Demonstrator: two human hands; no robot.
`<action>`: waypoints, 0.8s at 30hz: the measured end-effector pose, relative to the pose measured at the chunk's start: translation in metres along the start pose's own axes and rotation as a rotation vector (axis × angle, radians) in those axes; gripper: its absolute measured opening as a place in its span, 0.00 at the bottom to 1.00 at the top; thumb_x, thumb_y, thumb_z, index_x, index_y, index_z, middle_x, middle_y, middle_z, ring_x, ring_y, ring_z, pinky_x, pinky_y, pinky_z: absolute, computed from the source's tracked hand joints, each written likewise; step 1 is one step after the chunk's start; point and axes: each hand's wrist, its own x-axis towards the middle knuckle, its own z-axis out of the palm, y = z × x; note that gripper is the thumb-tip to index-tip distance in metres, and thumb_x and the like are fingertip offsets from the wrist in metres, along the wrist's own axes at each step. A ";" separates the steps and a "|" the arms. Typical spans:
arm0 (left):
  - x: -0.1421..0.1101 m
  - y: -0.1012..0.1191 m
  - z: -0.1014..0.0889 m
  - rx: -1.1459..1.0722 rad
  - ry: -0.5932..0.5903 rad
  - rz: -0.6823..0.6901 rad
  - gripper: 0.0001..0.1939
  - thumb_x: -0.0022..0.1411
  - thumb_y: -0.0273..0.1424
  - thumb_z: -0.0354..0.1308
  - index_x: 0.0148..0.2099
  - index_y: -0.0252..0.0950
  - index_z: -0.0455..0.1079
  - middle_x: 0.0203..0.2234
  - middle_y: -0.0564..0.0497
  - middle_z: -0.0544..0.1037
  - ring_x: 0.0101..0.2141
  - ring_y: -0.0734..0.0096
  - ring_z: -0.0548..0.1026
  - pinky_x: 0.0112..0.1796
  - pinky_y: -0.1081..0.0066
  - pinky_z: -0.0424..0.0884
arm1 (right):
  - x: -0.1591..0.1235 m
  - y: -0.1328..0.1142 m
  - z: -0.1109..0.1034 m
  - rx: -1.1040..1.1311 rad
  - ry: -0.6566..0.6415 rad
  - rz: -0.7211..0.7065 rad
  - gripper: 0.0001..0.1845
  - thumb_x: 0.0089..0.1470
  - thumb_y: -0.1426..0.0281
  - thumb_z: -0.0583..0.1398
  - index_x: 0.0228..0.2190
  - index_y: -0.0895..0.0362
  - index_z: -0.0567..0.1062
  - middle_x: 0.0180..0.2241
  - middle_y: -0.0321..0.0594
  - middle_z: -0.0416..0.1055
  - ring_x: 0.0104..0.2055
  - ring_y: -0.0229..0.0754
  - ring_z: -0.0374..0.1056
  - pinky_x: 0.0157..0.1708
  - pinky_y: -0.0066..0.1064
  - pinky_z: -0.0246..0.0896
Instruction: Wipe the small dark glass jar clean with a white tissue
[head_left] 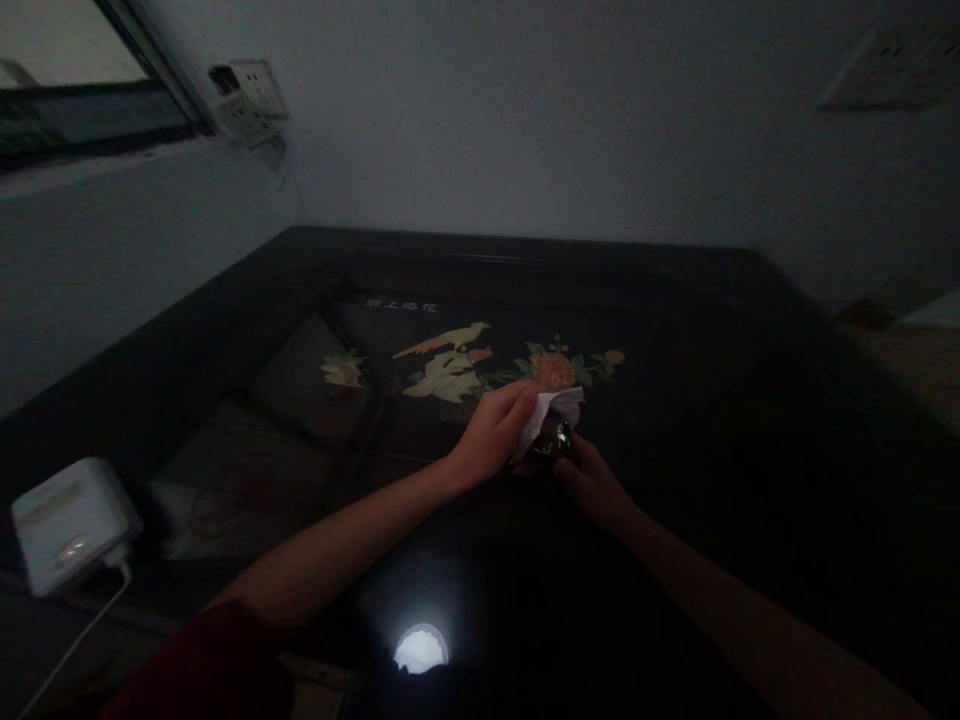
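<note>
My left hand (491, 435) is closed on a white tissue (551, 408) and presses it against a small dark round object (550, 443). My right hand (589, 478) grips that dark object from the right and below. Both hands meet over the middle of a dark glossy table (712, 420), just in front of its inlaid bird and flower picture (480, 365). The room is dim, so I cannot make out what the dark object is.
A white box with a cable (67, 520) sits at the table's left front corner. A bright light reflection (421, 648) shows near the front edge. Wall sockets (247, 100) hang on the left wall, another socket (892, 65) at upper right.
</note>
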 end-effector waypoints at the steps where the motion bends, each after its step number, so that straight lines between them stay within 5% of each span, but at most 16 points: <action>1: 0.001 -0.001 0.001 -0.093 0.030 -0.074 0.18 0.62 0.42 0.46 0.29 0.34 0.64 0.21 0.53 0.66 0.22 0.73 0.64 0.24 0.73 0.59 | 0.000 0.000 -0.001 -0.010 -0.008 -0.008 0.30 0.48 0.47 0.60 0.42 0.59 0.72 0.35 0.44 0.77 0.38 0.50 0.73 0.40 0.39 0.67; 5: 0.002 -0.006 0.006 -0.305 0.123 -0.211 0.15 0.56 0.42 0.50 0.28 0.34 0.63 0.19 0.55 0.65 0.21 0.75 0.62 0.21 0.76 0.56 | 0.000 0.004 -0.003 -0.023 -0.010 -0.034 0.33 0.47 0.45 0.59 0.44 0.59 0.72 0.37 0.46 0.77 0.40 0.52 0.73 0.43 0.41 0.67; 11: -0.004 -0.002 0.007 -0.226 0.100 -0.154 0.18 0.60 0.44 0.48 0.28 0.35 0.62 0.18 0.56 0.63 0.19 0.76 0.60 0.20 0.75 0.55 | 0.000 0.003 -0.001 -0.012 -0.017 -0.047 0.35 0.46 0.44 0.60 0.45 0.58 0.72 0.38 0.46 0.76 0.42 0.53 0.72 0.45 0.42 0.66; 19: -0.009 0.008 0.002 0.393 -0.030 0.392 0.18 0.68 0.33 0.38 0.37 0.33 0.68 0.34 0.44 0.75 0.38 0.63 0.72 0.41 0.64 0.67 | -0.002 -0.004 0.001 -0.065 0.013 0.013 0.24 0.46 0.49 0.61 0.34 0.56 0.72 0.30 0.42 0.75 0.34 0.49 0.71 0.36 0.37 0.68; 24: -0.006 0.007 0.001 0.598 -0.096 0.537 0.15 0.67 0.28 0.40 0.40 0.31 0.69 0.35 0.42 0.76 0.38 0.62 0.72 0.42 0.62 0.68 | -0.003 0.004 -0.002 -0.121 0.066 0.025 0.18 0.46 0.55 0.62 0.33 0.56 0.71 0.34 0.44 0.75 0.37 0.50 0.69 0.39 0.41 0.67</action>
